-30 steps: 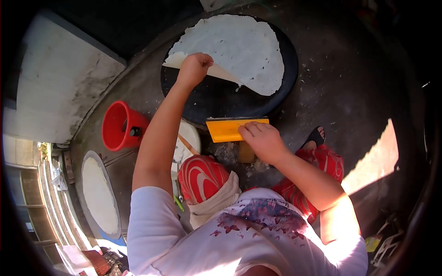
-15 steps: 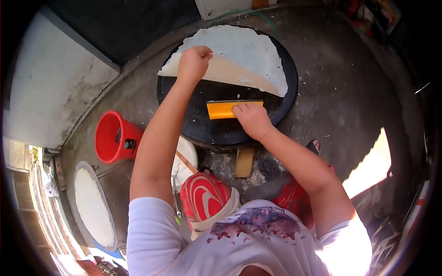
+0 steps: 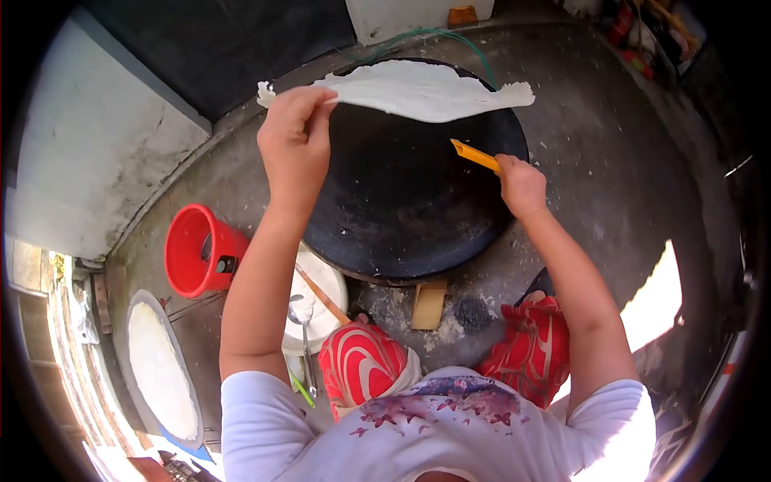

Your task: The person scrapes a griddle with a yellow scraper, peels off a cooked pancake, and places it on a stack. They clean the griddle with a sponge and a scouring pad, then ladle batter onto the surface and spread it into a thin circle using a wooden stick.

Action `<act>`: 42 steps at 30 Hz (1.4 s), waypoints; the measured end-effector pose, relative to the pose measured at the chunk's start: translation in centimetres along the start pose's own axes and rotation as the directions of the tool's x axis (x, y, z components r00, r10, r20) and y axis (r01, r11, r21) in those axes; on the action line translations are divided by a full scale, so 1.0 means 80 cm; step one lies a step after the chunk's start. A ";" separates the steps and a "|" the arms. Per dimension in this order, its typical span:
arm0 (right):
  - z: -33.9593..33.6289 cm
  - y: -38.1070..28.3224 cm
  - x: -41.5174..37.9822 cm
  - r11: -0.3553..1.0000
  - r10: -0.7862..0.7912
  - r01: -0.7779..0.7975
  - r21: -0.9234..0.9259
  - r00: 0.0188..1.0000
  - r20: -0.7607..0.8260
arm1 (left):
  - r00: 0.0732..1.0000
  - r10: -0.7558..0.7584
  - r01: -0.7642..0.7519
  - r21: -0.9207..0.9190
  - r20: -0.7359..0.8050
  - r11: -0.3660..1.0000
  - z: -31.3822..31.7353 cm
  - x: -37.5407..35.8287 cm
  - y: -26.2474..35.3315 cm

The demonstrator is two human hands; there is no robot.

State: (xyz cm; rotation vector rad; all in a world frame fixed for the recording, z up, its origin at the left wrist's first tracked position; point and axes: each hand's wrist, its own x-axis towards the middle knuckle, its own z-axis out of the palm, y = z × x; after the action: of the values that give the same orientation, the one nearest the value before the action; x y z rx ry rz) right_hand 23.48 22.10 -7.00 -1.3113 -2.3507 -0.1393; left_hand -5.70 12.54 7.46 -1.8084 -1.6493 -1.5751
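A thin white crepe, ragged at its edges, is lifted along the far side of a large round black griddle. My left hand pinches its near left edge between thumb and fingers. The sheet sags across to the right, and its right end reaches past the griddle's rim. Over the right part of the griddle, my right hand is closed round a yellow scraper, seen end-on and apart from the crepe. The near and middle griddle surface shows dark with a few pale specks.
Left of the griddle stands a red bucket. A white tub with a ladle and a wooden stick sits by my left knee. Another round white sheet lies far left. A wooden block is under the griddle's front; a green hose curves behind.
The crepe, which lay half folded on the griddle, is now lifted off most of it. My left hand moved left; my right hand moved right and up, turning the scraper end-on.
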 end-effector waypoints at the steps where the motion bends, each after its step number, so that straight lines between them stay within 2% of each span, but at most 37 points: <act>1: -0.009 0.013 -0.014 1.000 0.003 -0.003 0.005 1.000 -0.025 | 0.998 0.056 -0.056 0.009 0.012 0.998 -0.011 -0.022 0.007; 2: -0.018 0.026 -0.028 1.000 0.007 -0.007 0.011 0.999 -0.050 | 0.993 0.112 -0.113 0.018 0.026 0.993 -0.020 -0.044 0.013; 4: -0.042 0.048 -0.056 0.999 0.034 -0.037 -0.025 0.995 -0.090 | 0.984 0.084 -0.089 0.027 0.157 0.996 -0.035 -0.098 0.015; 6: -0.062 0.073 -0.084 0.989 0.134 -0.140 -0.057 0.986 -0.101 | 0.955 0.036 -0.054 0.053 0.294 0.997 -0.044 -0.154 0.007; 8: -0.079 0.093 -0.109 0.922 0.373 -0.376 -0.097 0.927 -0.045 | 0.908 -0.100 0.096 0.029 0.407 0.995 -0.051 -0.209 -0.005; 9: -0.082 0.106 -0.120 0.924 0.368 -0.370 -0.096 0.929 -0.044 | 0.855 -0.133 0.158 -0.009 0.501 0.987 -0.058 -0.238 -0.022; 10: -0.085 0.120 -0.130 0.851 0.523 -0.523 0.039 0.852 0.003 | 0.857 -0.136 0.160 -0.005 0.497 0.987 -0.066 -0.252 -0.024; 11: -0.087 0.132 -0.139 0.736 0.655 -0.657 0.163 0.752 0.073 | 0.805 -0.198 0.214 0.037 0.559 0.976 -0.074 -0.262 -0.023; 12: -0.085 0.144 -0.150 0.740 0.651 -0.653 0.164 0.756 0.073 | 0.745 -0.259 0.266 0.083 0.614 0.961 -0.081 -0.273 -0.024; 13: -0.082 0.154 -0.159 0.394 0.726 -0.675 0.624 0.645 0.240 | 0.749 -0.345 0.288 0.191 0.566 0.938 -0.086 -0.287 -0.029; 14: -0.080 0.160 -0.162 -0.111 0.685 -0.517 0.849 0.578 0.443 | 0.752 -0.350 0.292 0.194 0.559 0.937 -0.081 -0.295 -0.033; 15: -0.090 0.140 -0.155 -0.418 0.611 -0.342 0.842 0.580 0.539 | 0.790 -0.571 0.500 0.304 0.224 0.811 -0.072 -0.303 -0.037; 16: -0.099 0.124 -0.148 -0.417 0.604 -0.344 0.841 0.587 0.540 | 0.701 -0.698 0.702 0.317 -0.149 0.637 -0.063 -0.315 -0.048; 17: -0.108 0.111 -0.140 -0.509 0.538 -0.324 0.797 0.603 0.589 | 0.421 -0.898 0.905 0.000 -0.125 0.425 -0.059 -0.342 -0.093; 18: -0.112 0.099 -0.134 -0.596 0.467 -0.305 0.743 0.621 0.629 | 0.421 -0.897 0.905 -0.004 -0.137 0.425 -0.062 -0.341 -0.104; 19: -0.110 0.089 -0.129 -0.595 0.459 -0.307 0.742 0.628 0.628 | 0.026 -0.994 0.961 -0.277 0.102 -0.003 -0.064 -0.335 -0.113; 20: -0.107 0.082 -0.123 -0.461 0.430 -0.428 0.778 0.659 0.617 | -0.295 -0.858 0.787 -0.402 0.419 -0.467 -0.065 -0.329 -0.118; 21: -0.104 0.073 -0.117 -0.305 0.397 -0.526 0.794 0.687 0.608 | -0.288 -0.837 0.719 -0.472 0.465 -0.510 -0.063 -0.318 -0.112; 22: -0.104 0.064 -0.109 -0.301 0.391 -0.523 0.797 0.694 0.604 | -0.282 -0.840 0.716 -0.481 0.464 -0.506 -0.061 -0.314 -0.121; 23: -0.103 0.052 -0.102 0.008 0.365 -0.576 0.817 0.763 0.534 | -0.127 -0.932 0.823 -0.488 0.340 -0.290 -0.060 -0.316 -0.137; 24: -0.103 0.039 -0.095 0.319 0.308 -0.559 0.765 0.825 0.474 | 0.046 -0.976 0.885 -0.462 0.212 -0.059 -0.062 -0.311 -0.149; 25: -0.103 0.025 -0.086 0.323 0.298 -0.551 0.769 0.831 0.470 | 0.209 -0.974 0.907 -0.391 0.092 0.157 -0.070 -0.286 -0.151; 26: -0.102 0.009 -0.075 0.505 0.222 -0.422 0.753 0.906 0.360 | 0.375 -0.927 0.885 -0.290 -0.016 0.363 -0.083 -0.249 -0.146; 27: -0.102 -0.009 -0.063 0.659 0.123 -0.269 0.702 0.960 0.253 | 0.501 -0.865 0.855 -0.142 -0.021 0.498 -0.101 -0.207 -0.134; 28: -0.103 -0.031 -0.051 0.657 0.112 -0.258 0.708 0.963 0.246 | 0.615 -0.789 0.789 0.011 -0.005 0.615 -0.121 -0.165 -0.121; 30: -0.112 -0.079 -0.021 0.738 0.154 -0.250 0.627 0.967 0.205 | 0.742 -0.666 0.669 -0.032 0.071 0.742 -0.155 -0.109 -0.117; 32: -0.117 -0.118 0.008 0.779 0.100 -0.171 0.603 0.984 0.149 | 0.792 -0.590 0.610 -0.149 0.157 0.779 -0.196 -0.055 -0.072; 34: -0.129 -0.159 0.041 0.841 0.035 -0.070 0.536 0.997 0.075 | 0.852 -0.481 0.503 -0.067 0.207 0.862 -0.246 -0.027 -0.036; 36: -0.154 -0.205 0.075 0.870 0.011 -0.031 0.491 0.999 0.044 | 0.906 -0.334 0.381 -0.160 0.258 0.910 -0.294 -0.017 -0.004; 37: -0.162 -0.226 0.092 0.876 0.002 -0.023 0.481 0.999 0.044 | 0.929 -0.296 0.326 -0.111 0.223 0.939 -0.314 -0.016 0.018; 39: -0.157 -0.261 0.128 0.869 -0.020 0.086 0.487 0.990 -0.138 | 0.949 -0.261 0.273 -0.052 0.175 0.960 -0.352 -0.023 0.056; 40: -0.155 -0.280 0.144 0.865 -0.034 0.099 0.491 0.990 -0.139 | 0.958 -0.225 0.227 0.010 0.176 0.974 -0.373 -0.030 0.070; 42: -0.152 -0.322 0.167 0.836 -0.096 0.233 0.497 0.954 -0.285 | 0.965 -0.204 0.192 0.087 0.166 0.978 -0.408 -0.043 0.079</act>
State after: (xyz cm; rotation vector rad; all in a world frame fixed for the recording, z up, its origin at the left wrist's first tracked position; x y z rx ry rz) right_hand 0.12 14.97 12.78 -0.7695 -2.0719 0.2629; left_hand -17.26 -15.97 20.57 -1.8408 -1.9949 -1.4476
